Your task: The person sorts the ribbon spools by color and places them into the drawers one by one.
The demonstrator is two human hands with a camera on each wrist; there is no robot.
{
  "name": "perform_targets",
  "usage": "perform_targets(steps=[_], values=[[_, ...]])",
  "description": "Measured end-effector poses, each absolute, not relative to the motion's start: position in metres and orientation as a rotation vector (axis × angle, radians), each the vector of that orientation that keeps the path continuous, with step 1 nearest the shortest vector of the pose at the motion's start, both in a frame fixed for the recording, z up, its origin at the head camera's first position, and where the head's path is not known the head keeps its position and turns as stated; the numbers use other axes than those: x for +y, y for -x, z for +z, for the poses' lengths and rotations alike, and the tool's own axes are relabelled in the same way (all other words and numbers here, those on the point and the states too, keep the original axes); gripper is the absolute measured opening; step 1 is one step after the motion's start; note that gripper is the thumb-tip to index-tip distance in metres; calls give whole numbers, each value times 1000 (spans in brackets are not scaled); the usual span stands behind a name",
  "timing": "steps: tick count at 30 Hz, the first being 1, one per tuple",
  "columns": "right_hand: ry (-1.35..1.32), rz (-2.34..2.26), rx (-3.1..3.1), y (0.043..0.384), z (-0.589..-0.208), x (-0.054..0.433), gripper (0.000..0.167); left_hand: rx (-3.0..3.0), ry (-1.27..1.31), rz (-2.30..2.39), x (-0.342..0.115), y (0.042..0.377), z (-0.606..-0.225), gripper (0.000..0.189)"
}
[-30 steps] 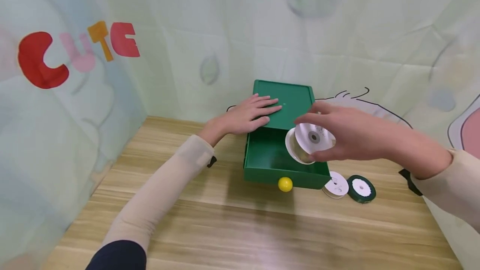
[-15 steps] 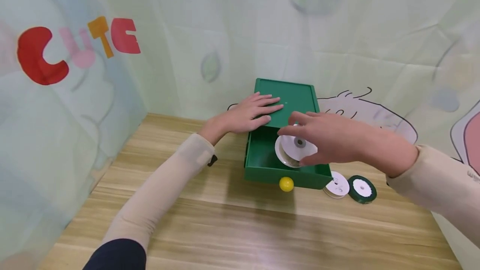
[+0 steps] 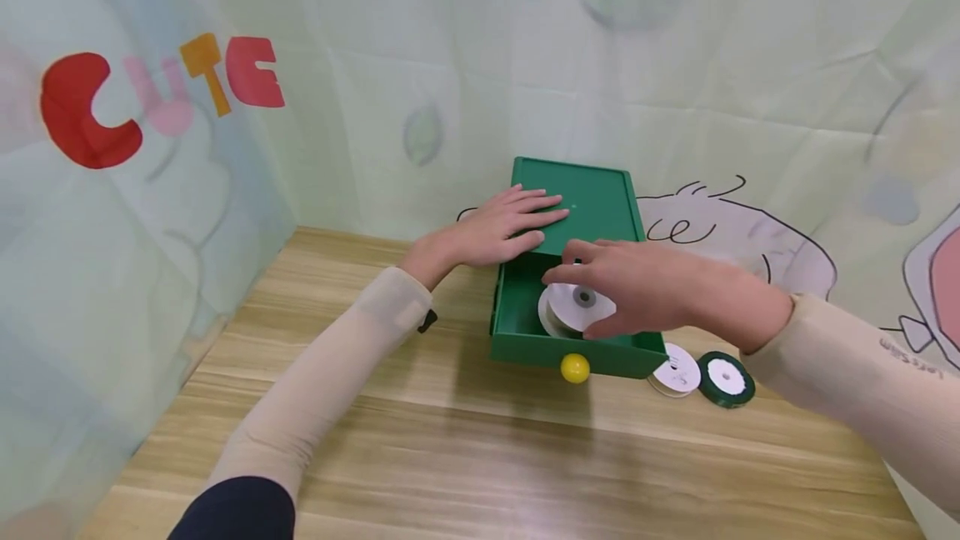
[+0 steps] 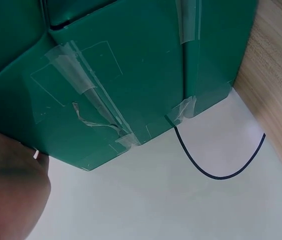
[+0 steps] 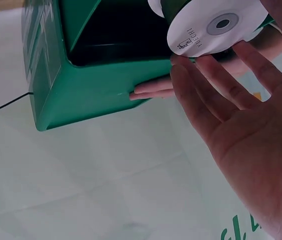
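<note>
My right hand (image 3: 652, 286) holds a white-sided ribbon spool (image 3: 567, 308) between thumb and fingers, tilted inside the pulled-out drawer (image 3: 528, 348) of a green box. Up close in the right wrist view, the spool (image 5: 195, 32) shows a grey-ringed hub, and my fingertips are at its rim. Fingers extended, my left hand (image 3: 495, 227) lies flat on the box top (image 3: 596, 207). The left wrist view shows the taped side of the box (image 4: 141, 65), with part of the left hand (image 4: 11, 185) at its edge.
A round yellow knob (image 3: 575, 368) sticks out from the drawer front. Right of the drawer, a white spool (image 3: 677, 375) and a dark green ribbon spool (image 3: 742, 390) lie on the wooden table (image 3: 480, 473). A printed cloth backdrop (image 3: 360, 123) rises behind the box.
My right hand has moved left and down, bringing the ribbon spool from above the drawer's right side down into it. The left hand has stayed on the box top.
</note>
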State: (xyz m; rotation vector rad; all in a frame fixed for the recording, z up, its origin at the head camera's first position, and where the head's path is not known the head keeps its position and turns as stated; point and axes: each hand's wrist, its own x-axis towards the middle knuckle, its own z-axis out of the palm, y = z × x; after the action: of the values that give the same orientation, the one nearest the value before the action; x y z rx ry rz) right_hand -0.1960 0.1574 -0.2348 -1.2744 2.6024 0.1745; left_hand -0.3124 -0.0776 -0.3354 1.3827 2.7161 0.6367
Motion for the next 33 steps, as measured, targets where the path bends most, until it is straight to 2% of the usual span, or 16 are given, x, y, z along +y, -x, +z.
perform_targets(steps=[33], values=[[1240,76,2546,208,-252,159,58,2735,-1363,607,-76,310,-333,55]])
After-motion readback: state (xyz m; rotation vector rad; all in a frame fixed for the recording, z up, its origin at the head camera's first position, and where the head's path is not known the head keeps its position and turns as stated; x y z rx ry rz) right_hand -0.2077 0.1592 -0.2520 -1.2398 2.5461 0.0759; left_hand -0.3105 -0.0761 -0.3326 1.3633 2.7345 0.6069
